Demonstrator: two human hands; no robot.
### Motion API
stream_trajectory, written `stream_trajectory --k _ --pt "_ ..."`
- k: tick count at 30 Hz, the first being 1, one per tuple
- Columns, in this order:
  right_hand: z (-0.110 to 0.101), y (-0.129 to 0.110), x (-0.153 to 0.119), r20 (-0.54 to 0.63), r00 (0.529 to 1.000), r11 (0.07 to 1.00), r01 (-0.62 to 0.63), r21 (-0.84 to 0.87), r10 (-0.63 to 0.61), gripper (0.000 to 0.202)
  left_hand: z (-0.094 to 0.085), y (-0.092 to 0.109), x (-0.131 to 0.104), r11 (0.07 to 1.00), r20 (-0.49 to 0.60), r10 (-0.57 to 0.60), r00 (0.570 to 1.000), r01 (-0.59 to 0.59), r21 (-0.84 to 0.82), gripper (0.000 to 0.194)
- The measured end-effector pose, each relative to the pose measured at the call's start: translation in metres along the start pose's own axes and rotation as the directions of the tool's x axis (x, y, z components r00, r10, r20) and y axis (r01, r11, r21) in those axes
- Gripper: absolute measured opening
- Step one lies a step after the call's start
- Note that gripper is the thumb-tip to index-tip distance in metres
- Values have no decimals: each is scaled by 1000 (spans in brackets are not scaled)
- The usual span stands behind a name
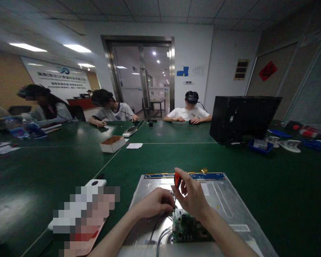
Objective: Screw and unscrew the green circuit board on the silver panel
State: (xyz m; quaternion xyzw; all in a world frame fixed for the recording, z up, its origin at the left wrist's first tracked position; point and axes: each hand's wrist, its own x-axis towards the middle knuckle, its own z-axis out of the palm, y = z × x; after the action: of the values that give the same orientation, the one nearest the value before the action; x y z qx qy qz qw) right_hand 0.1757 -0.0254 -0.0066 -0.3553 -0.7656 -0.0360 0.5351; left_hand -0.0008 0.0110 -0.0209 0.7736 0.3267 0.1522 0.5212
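My right hand point(191, 194) is closed round the red and black handle of a screwdriver point(177, 180), which stands upright with its thin shaft pointing down. The tip is at the upper left corner of a green circuit board point(186, 226). Beside the shaft, my left hand point(156, 202) has its fingers bent together near the same corner; what they hold, if anything, is hidden. Under both hands lies a silvery metal panel point(222, 200) with a blue strip point(212, 176) along its far edge. Dark cables run over the panel left of the board.
Blurred flat items, partly pixelated, and a white device point(96, 183) lie to the left. Farther off are an open carton point(112, 144), a white paper point(134, 146), a large black case point(243, 119) and a blue tray point(260, 145). Several people sit across the green table point(77, 162).
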Motion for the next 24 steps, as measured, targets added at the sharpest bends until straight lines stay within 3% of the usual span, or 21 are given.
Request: stream_trajectory --k 7,16,24 --pt "-2 -2 -1 61 998 996 -28 83 23 53 -1 -5 2 1000 11 14 1000 -14 -23 14" --pt "1 0 -1 -30 999 1000 -12 -15 12 42 -1 -3 2 1000 -10 10 1000 -10 7 11" --pt "-3 0 -1 49 999 996 -4 92 0 54 -2 -5 1 999 -8 20 1000 -20 29 13"
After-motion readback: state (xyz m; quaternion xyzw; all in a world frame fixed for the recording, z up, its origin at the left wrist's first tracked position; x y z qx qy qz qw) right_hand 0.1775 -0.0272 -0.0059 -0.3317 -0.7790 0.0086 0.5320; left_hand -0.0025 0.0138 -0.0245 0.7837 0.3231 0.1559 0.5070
